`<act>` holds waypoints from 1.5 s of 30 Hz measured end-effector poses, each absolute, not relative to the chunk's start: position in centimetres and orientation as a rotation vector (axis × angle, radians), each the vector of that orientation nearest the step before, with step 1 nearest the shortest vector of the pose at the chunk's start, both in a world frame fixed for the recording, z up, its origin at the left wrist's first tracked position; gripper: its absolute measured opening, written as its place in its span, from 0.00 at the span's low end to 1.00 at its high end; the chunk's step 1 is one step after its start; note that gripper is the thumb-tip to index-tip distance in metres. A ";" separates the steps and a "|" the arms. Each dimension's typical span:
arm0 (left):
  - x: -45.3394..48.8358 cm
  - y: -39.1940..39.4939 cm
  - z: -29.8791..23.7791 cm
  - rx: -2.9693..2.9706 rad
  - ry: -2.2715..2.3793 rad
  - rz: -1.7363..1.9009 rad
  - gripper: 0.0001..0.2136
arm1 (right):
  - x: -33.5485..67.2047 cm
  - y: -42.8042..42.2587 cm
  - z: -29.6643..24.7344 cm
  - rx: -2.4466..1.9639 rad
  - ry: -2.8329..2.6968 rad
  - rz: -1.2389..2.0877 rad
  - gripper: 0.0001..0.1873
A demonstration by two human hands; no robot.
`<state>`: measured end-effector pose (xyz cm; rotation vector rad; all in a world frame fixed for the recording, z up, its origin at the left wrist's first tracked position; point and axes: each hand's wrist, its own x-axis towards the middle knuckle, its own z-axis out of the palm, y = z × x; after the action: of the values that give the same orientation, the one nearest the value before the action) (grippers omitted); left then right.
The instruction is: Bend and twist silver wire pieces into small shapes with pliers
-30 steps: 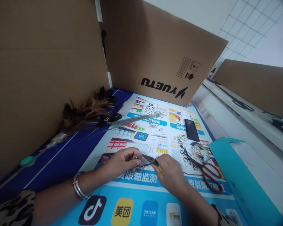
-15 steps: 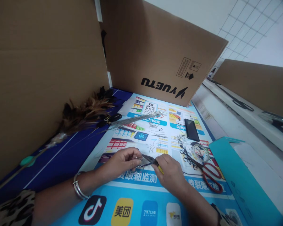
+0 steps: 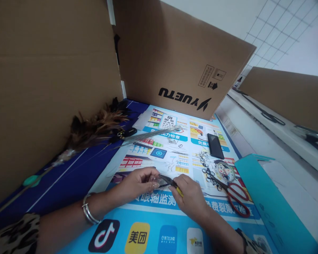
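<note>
My left hand (image 3: 143, 181) is closed, thumb and fingers pinching a small piece of thin wire (image 3: 154, 180) whose exact shape is too fine to make out. Wrapped round the handles of dark-jawed pliers (image 3: 166, 180) with yellow grips is my right hand (image 3: 189, 194). The pliers' tips reach to the left fingertips, at the wire. Beyond the hands, a long bundle of thin straight wires (image 3: 156, 134) lies slanting across the printed mat (image 3: 116, 211), with a few loose wires (image 3: 178, 152) nearer.
Right of my hands lie red-handled scissors (image 3: 238, 195), a round roll of clear tape (image 3: 225, 172), several small black-looped pieces (image 3: 210, 176) and a black phone (image 3: 215, 146). A teal box (image 3: 265, 201) stands at the right edge. Brown feathers (image 3: 95, 125) lie left, before cardboard walls (image 3: 175, 53).
The pliers' jaws have shifted slightly to the left and turned a little at the left fingertips. Both hands keep their holds; the surrounding things have not moved.
</note>
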<state>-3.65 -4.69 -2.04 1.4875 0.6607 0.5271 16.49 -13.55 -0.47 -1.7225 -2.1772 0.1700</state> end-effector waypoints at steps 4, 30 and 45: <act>-3.7 -4.7 -1.8 1.575 0.711 0.570 0.05 | 16.6 -13.5 -0.4 -1.733 -2.177 0.163 0.09; -3.4 -4.6 -1.5 1.439 0.729 0.625 0.09 | 16.8 -13.4 -0.2 -1.757 -2.213 0.018 0.08; -3.6 -4.6 -2.1 1.544 0.762 0.604 0.08 | 16.8 -13.4 -0.1 -1.747 -2.325 -0.050 0.07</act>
<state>-3.61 -4.58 -2.05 1.5442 0.7622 0.6043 16.83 -13.42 -0.07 -1.7466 -2.3248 -0.0502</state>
